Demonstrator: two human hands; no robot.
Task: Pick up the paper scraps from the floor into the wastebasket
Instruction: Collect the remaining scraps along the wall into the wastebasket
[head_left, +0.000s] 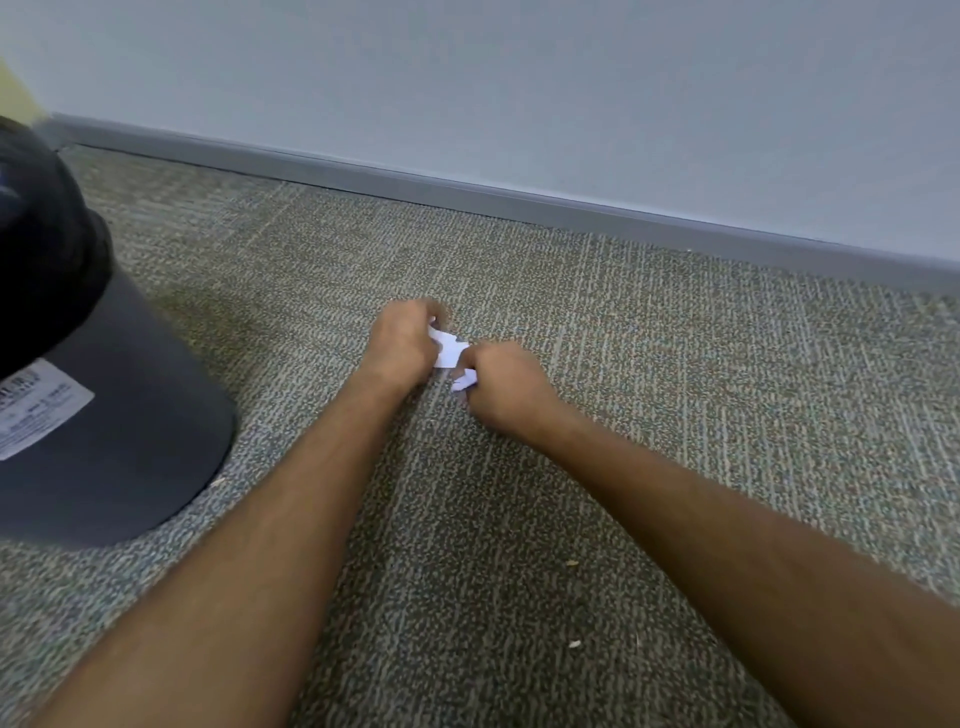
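White paper scraps (448, 352) lie bunched on the carpet between my two hands. My left hand (402, 343) is closed over their left side, and my right hand (498, 387) is closed on their right side, with a small white piece (464, 382) showing under its fingers. Most of the paper is hidden by my fingers. The grey wastebasket (135, 415), lined with a black bag (41, 249), stands on the floor at the left, about an arm's width from my hands.
A grey baseboard (519, 202) and a pale wall run across the back. Speckled carpet (675, 389) covers the floor. Tiny crumbs (574, 644) lie near my right forearm. A white label (36, 410) is stuck on the wastebasket.
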